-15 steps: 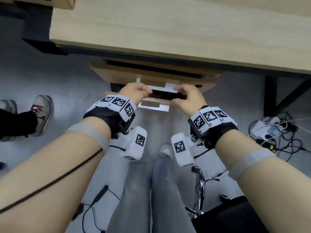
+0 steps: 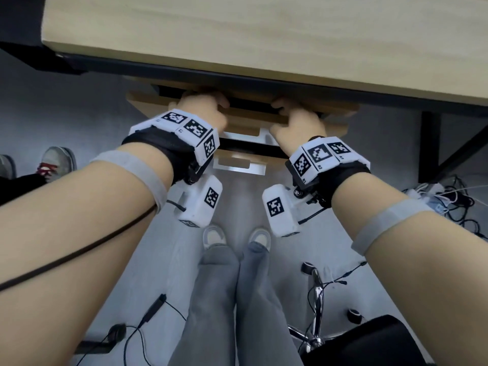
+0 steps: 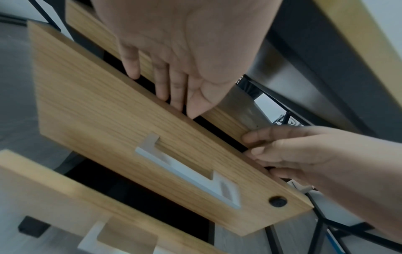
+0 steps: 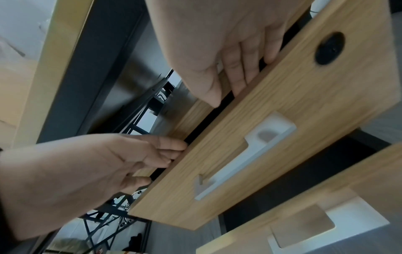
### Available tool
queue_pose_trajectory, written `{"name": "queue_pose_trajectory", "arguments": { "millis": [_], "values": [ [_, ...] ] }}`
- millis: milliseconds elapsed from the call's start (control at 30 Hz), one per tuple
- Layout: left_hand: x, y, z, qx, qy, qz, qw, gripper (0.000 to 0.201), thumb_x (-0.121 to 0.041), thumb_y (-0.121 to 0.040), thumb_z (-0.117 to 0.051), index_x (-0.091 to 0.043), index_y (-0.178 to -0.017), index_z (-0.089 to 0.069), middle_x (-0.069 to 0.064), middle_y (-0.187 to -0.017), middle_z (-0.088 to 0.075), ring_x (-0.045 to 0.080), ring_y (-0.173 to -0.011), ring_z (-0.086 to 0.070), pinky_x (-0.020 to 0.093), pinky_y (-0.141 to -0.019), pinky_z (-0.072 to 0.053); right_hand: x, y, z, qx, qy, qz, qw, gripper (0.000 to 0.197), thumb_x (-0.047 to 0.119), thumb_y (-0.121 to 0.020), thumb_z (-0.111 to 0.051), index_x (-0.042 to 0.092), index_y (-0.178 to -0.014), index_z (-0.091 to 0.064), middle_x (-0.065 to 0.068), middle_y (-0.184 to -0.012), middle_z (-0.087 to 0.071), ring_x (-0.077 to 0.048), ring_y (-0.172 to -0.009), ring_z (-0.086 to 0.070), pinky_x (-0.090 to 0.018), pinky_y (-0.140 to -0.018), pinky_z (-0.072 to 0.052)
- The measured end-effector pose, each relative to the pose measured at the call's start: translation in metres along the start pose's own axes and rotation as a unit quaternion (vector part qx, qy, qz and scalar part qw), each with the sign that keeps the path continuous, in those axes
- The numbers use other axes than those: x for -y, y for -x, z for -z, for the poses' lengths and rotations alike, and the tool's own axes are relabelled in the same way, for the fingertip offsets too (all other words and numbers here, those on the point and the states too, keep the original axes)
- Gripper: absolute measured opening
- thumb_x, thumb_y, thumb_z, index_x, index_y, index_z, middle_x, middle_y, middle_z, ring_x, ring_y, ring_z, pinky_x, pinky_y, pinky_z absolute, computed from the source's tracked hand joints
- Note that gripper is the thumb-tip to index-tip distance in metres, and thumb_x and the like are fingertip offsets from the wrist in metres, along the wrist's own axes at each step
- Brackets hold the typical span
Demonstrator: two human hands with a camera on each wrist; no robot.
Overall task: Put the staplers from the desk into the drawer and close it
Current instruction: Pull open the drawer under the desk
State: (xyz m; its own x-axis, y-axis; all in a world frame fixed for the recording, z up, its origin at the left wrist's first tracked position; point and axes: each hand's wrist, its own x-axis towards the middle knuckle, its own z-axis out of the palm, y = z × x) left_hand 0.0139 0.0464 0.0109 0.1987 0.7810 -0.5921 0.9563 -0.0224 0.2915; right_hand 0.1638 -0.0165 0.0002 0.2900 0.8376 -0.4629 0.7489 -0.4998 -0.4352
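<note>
The top drawer's wooden front (image 2: 248, 118) sits under the desk, with only a narrow dark gap above it. My left hand (image 2: 203, 109) and right hand (image 2: 295, 120) both rest on its top edge. In the left wrist view, the left hand's straight fingers (image 3: 169, 82) reach into the gap behind the drawer front (image 3: 130, 137), and the right hand (image 3: 304, 154) touches the same edge. The right wrist view shows the right hand's fingers (image 4: 237, 75) dipping behind the drawer front (image 4: 293, 111), and the left hand (image 4: 87, 163) beside them. No stapler is in view.
The drawer front has a white recessed handle (image 3: 180, 170) and a black lock hole (image 3: 277, 201). A lower drawer's white handle (image 2: 239, 165) sits beneath. The desk top (image 2: 264, 35) overhangs. A chair (image 2: 369, 339), floor cables (image 2: 449, 202) and another person's shoe (image 2: 56, 162) are around.
Both hands have moved from the white handle area up to the top edge of the drawer front. The dark opening above the drawer looks narrower.
</note>
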Motion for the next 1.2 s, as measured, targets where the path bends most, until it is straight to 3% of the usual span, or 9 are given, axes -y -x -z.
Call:
{"name": "queue_pose_trajectory", "arguments": {
  "millis": [300, 567, 667, 733, 833, 933, 1033, 1133, 1200],
  "values": [
    [0.017, 0.022, -0.01, 0.044, 0.04, 0.008, 0.998, 0.036, -0.013, -0.077, -0.05, -0.034, -0.102, -0.066, 0.004, -0.119, -0.064, 0.026, -0.106, -0.06, 0.033, -0.091, -0.05, -0.009, 0.024, -0.007, 0.059, 0.036, 0.005, 0.998, 0.036, 0.006, -0.078, -0.056, 0.027, -0.106, -0.064, 0.0, -0.117, -0.064, -0.025, -0.106, -0.06, -0.032, -0.091, -0.049],
    [0.049, 0.053, -0.048, 0.168, 0.085, 0.091, 0.978, 0.023, -0.003, -0.074, -0.062, -0.022, -0.064, -0.07, -0.008, -0.067, -0.067, 0.01, -0.063, -0.058, 0.006, -0.046, -0.041, -0.022, 0.063, -0.043, 0.226, 0.087, -0.016, 0.97, 0.024, 0.006, -0.068, -0.068, 0.028, -0.076, -0.064, 0.001, -0.101, -0.069, -0.023, -0.088, -0.067, -0.03, -0.077, -0.056],
    [0.068, 0.064, -0.067, 0.239, 0.049, 0.113, 0.963, 0.027, -0.011, -0.061, -0.069, -0.037, -0.053, -0.072, -0.023, -0.053, -0.064, 0.014, -0.086, -0.068, 0.017, -0.079, -0.054, -0.029, 0.076, -0.056, 0.323, 0.092, -0.035, 0.941, 0.027, 0.012, -0.069, -0.075, 0.03, -0.062, -0.056, 0.0, -0.097, -0.066, -0.025, -0.094, -0.066, -0.029, -0.077, -0.052],
    [0.079, 0.071, -0.081, 0.286, 0.029, 0.104, 0.952, 0.039, -0.013, -0.056, -0.073, -0.051, -0.054, -0.069, -0.028, -0.064, -0.063, 0.016, -0.099, -0.068, 0.03, -0.096, -0.051, -0.036, 0.086, -0.066, 0.35, 0.09, -0.037, 0.932, 0.028, 0.019, -0.058, -0.083, 0.03, -0.06, -0.058, 0.003, -0.086, -0.065, -0.023, -0.089, -0.068, -0.026, -0.073, -0.052],
    [0.089, 0.087, -0.095, 0.331, 0.017, 0.127, 0.935, 0.041, -0.013, -0.052, -0.075, -0.054, -0.057, -0.068, -0.024, -0.076, -0.064, 0.014, -0.098, -0.068, 0.03, -0.095, -0.052, -0.046, 0.105, -0.08, 0.373, 0.093, -0.04, 0.922, 0.03, 0.026, -0.049, -0.087, 0.03, -0.067, -0.064, 0.008, -0.074, -0.063, -0.018, -0.076, -0.067, -0.023, -0.066, -0.05],
    [0.089, 0.099, -0.096, 0.316, 0.076, 0.155, 0.933, 0.028, -0.023, -0.046, -0.075, -0.042, -0.066, -0.075, -0.015, -0.081, -0.075, 0.006, -0.08, -0.07, 0.02, -0.078, -0.053, -0.047, 0.112, -0.085, 0.368, 0.064, -0.046, 0.927, 0.027, 0.024, -0.058, -0.083, 0.024, -0.082, -0.072, 0.013, -0.065, -0.058, -0.008, -0.062, -0.06, -0.016, -0.06, -0.044],
    [0.06, 0.103, -0.072, 0.302, 0.132, 0.149, 0.933, 0.041, -0.024, -0.066, -0.071, -0.017, -0.107, -0.071, 0.004, -0.11, -0.073, 0.013, -0.086, -0.07, 0.018, -0.071, -0.051, -0.03, 0.102, -0.071, 0.365, 0.008, -0.073, 0.928, 0.017, 0.013, -0.077, -0.071, 0.015, -0.094, -0.071, 0.009, -0.062, -0.055, -0.01, -0.061, -0.055, -0.02, -0.063, -0.045],
    [0.027, 0.091, -0.035, 0.217, 0.235, 0.108, 0.941, 0.033, -0.011, -0.088, -0.053, -0.001, -0.119, -0.061, 0.001, -0.082, -0.074, -0.004, -0.035, -0.054, 0.008, -0.032, -0.038, -0.004, 0.09, -0.042, 0.279, -0.058, -0.073, 0.956, 0.017, 0.009, -0.079, -0.064, 0.012, -0.094, -0.071, 0.004, -0.065, -0.058, -0.011, -0.062, -0.053, -0.023, -0.067, -0.045],
    [0.011, 0.089, -0.002, 0.198, 0.295, 0.09, 0.93, 0.026, -0.017, -0.091, -0.049, -0.01, -0.11, -0.065, -0.004, -0.075, -0.065, 0.0, -0.048, -0.053, 0.013, -0.038, -0.041, 0.013, 0.087, -0.018, 0.238, -0.106, -0.059, 0.964, 0.013, 0.008, -0.078, -0.061, 0.018, -0.079, -0.069, 0.0, -0.07, -0.061, -0.011, -0.061, -0.054, -0.023, -0.067, -0.046]
  ]
}}
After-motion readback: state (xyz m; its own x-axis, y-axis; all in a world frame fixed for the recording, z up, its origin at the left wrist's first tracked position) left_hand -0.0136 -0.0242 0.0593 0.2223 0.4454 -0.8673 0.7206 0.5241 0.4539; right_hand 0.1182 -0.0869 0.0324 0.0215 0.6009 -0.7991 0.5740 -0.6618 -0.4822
